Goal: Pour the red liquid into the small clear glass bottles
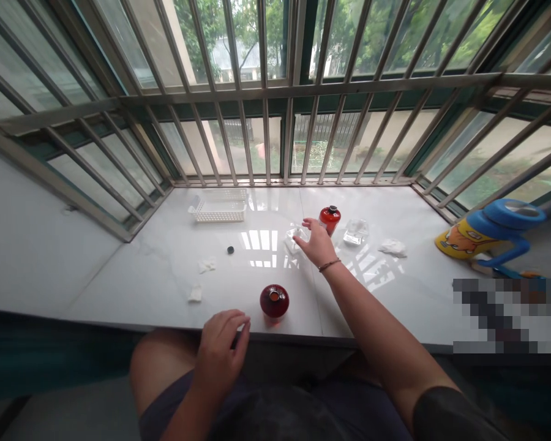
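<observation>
My right hand reaches out over the surface with thumb and fingers apart, holding nothing I can see. Just left of its fingers lies a clear, glassy object, partly covered by the hand. Directly behind the hand stands a red bottle with a black cap. A second, dark red round bottle stands uncapped near the front edge, its neck open. Left of that bottle, my left hand hovers by the edge, fingers loosely bent and thumb apart, with nothing visible in it. A small black cap lies farther back.
A white plastic basket sits at the back left. Crumpled tissues lie right, with white scraps at left. Another clear object is beside the capped bottle. A yellow-and-blue bottle is far right. Metal bars line the window.
</observation>
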Demonstrator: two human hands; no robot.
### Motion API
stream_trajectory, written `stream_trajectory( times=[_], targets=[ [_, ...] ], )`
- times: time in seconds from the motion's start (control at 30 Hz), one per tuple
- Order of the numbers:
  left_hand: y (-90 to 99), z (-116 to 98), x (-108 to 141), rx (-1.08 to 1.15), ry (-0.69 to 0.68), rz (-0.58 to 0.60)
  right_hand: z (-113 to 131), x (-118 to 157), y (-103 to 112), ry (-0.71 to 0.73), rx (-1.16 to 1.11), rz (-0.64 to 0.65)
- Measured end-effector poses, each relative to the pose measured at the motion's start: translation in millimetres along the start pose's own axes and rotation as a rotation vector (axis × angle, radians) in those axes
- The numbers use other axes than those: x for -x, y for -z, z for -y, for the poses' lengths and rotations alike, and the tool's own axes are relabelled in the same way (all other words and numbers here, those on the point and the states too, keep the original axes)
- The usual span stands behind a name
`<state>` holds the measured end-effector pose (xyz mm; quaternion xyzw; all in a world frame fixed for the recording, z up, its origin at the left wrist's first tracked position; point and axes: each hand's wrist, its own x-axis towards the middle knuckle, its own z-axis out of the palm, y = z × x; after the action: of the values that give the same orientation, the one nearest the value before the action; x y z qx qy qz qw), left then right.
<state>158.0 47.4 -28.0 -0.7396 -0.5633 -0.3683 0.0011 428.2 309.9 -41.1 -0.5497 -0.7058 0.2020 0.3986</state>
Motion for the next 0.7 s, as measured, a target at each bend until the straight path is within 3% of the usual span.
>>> stream_trajectory(
  times=[0.13,0.3,0.4,0.53,0.63,0.7],
  targets=[
    [-4.9,-15,24,0.045,-0.024,0.063,-9,-12,-14,-0.022,-0.005,0.005],
    [-2.5,-32,25,0.118,-0.076,0.052,-6,19,10,0.016,-0.034,-0.037],
    [-4.0,-48,16,0.155,-0.139,0.051,4,64,37,0.005,-0.031,-0.101],
    [-16.7,-72,4,0.189,-0.172,0.103,23,145,70,-0.079,-0.058,-0.167],
    [-29.7,-85,-3,0.246,-0.127,0.168,40,202,89,-0.114,-0.153,-0.117],
    [-36.0,-90,-7,0.345,-0.086,0.242,51,231,98,-0.092,-0.267,-0.013]
  ],
)
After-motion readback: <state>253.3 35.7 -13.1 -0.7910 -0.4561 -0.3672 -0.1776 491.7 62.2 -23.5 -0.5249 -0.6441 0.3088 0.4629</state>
